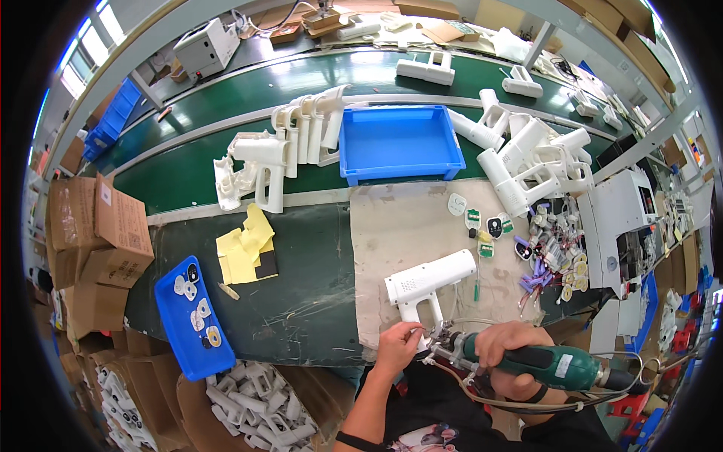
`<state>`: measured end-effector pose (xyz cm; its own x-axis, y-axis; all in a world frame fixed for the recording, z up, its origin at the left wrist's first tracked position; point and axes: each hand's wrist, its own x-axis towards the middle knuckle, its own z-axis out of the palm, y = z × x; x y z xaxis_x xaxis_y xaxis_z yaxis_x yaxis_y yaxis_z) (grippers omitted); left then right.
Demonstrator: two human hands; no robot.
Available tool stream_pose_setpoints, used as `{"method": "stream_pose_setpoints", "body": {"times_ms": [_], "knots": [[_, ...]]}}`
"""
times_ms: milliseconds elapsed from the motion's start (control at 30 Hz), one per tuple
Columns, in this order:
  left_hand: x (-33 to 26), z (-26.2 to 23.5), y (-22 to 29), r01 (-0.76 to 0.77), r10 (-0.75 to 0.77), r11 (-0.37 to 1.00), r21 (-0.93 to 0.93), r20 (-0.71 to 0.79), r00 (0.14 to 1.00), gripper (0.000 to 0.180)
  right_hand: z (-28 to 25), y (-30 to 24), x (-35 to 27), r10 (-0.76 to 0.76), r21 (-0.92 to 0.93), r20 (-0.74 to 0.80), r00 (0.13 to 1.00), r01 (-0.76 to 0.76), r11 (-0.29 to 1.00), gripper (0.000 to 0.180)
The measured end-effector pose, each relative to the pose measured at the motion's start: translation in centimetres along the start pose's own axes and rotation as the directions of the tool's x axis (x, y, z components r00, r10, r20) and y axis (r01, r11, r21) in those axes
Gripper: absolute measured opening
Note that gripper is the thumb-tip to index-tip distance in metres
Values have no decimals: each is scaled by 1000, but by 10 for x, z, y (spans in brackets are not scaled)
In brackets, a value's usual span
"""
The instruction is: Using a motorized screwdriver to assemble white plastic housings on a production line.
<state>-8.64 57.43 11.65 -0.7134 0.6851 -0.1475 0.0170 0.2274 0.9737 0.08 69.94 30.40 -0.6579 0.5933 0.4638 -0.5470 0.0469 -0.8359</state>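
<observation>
A white gun-shaped plastic housing (431, 277) lies on the brown sheet (376, 226) in front of me, its barrel pointing up to the right and its grip toward me. My left hand (399, 349) is beside the lower end of that grip, thumb and fingers pinched together; what they hold, if anything, is too small to make out. My right hand (512, 354) is wrapped around a green power screwdriver (561, 365) with a black rear end. Its metal front points left, close to the grip end and my left fingertips. A thin screwdriver (476, 291) lies right of the housing.
An empty blue bin (399, 143) stands beyond, between white housings (305, 124) and a heap of more (527, 154). Wired parts (553, 245) and small circuit boards (486, 248) lie right. Yellow sheets (247, 245) and a blue tray (181, 301) lie left. Hoses (459, 380) trail below the screwdriver.
</observation>
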Motion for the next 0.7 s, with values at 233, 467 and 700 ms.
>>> {"method": "stream_pose_setpoints", "body": {"times_ms": [233,467,700], "knots": [[0,-20,-16,539,-452,579,-612,310,837,8,-21,-8,-21,-57,-86,-83,995,50,995,49],[6,-3,-22,438,-445,840,-321,58,894,32,-27,-6,-26,-9,-112,-48,999,4,994,48],[6,-1,-25,384,-388,920,-76,-38,921,43,-31,-1,-31,-4,-105,-46,999,-1,995,46]]}}
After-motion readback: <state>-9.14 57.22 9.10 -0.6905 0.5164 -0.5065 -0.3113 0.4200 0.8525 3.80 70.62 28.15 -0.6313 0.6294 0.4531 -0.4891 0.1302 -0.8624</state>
